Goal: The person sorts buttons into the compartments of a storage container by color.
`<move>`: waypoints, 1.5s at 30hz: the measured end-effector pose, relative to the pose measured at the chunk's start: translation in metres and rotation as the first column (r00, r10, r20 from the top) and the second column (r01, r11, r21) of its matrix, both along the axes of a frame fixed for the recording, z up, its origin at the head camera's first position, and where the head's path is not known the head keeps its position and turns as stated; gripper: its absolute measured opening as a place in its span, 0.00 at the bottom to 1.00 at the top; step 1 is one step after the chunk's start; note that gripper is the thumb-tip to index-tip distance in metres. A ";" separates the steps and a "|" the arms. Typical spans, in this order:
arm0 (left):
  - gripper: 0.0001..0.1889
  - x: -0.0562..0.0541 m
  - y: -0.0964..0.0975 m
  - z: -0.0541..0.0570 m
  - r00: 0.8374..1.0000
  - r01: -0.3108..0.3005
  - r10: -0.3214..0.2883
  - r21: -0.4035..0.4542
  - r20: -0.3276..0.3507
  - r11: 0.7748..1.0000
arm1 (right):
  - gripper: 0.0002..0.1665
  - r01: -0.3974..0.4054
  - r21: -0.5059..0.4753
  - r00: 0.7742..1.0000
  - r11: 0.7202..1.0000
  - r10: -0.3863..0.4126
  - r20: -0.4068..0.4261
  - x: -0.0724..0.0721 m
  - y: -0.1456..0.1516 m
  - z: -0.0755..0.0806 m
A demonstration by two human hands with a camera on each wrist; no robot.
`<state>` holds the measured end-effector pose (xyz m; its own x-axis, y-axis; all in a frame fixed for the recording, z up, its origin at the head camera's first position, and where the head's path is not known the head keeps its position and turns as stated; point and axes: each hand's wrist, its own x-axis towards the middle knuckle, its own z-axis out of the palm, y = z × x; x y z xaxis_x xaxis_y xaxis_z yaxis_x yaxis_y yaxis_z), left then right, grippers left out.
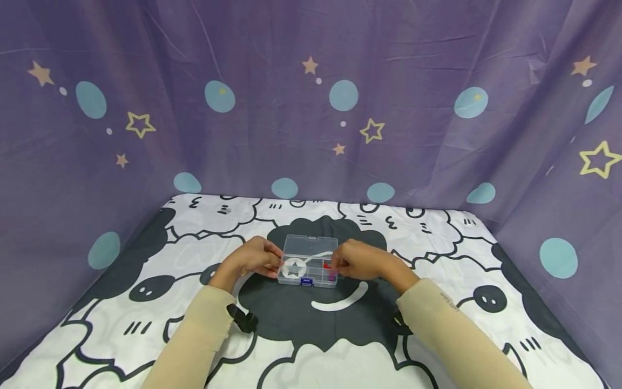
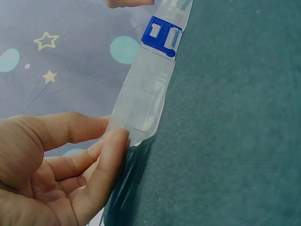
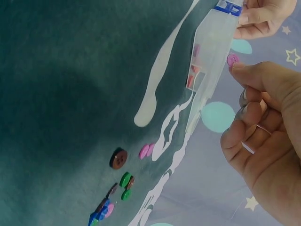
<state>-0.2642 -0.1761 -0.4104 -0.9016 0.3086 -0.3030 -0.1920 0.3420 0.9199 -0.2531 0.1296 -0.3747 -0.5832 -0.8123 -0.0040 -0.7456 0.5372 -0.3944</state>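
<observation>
A clear plastic compartment box with a blue latch lies on the cloth, its lid raised at the back. My left hand holds the box's left end, thumb and fingers at its corner. Above the right-hand compartments, my right hand pinches a small pink button between thumb and fingertip. Through the box wall, red pieces and a pink piece show in the right-end compartments.
Loose buttons lie on the cloth to the right of the box: a large brown button, pink buttons, green buttons and a blue cluster. A purple curtain hangs behind the cartoon-print cloth.
</observation>
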 end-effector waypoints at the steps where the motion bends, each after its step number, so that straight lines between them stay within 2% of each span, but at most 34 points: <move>1: 0.15 0.000 0.000 0.000 1.000 0.000 0.000 0.000 0.000 1.000 | 0.08 -0.003 0.002 1.000 1.000 0.003 0.003 0.000 -0.001 0.000; 7: 0.16 0.000 0.000 0.001 1.000 0.003 -0.003 -0.001 0.001 1.000 | 0.09 -0.022 0.008 1.000 1.000 0.022 0.020 0.002 -0.004 -0.001; 15: 0.16 -0.001 0.001 0.001 1.000 0.013 -0.013 -0.001 -0.010 1.000 | 0.09 0.014 0.011 0.999 1.000 -0.014 0.044 0.002 -0.001 0.000; 27: 0.17 -0.001 0.001 0.001 1.000 0.017 -0.017 -0.001 -0.018 1.000 | 0.07 0.044 -0.029 0.999 0.999 -0.044 0.004 -0.002 0.016 0.000; 39: 0.16 0.000 0.002 0.001 1.000 0.014 -0.014 0.000 -0.012 1.000 | 0.07 0.073 -0.076 0.997 0.994 -0.074 -0.014 -0.009 0.037 -0.009; 45: 0.16 0.000 0.000 0.000 1.000 0.010 -0.010 0.002 -0.013 1.000 | 0.07 0.120 -0.070 0.991 0.990 -0.115 0.068 -0.017 0.048 -0.011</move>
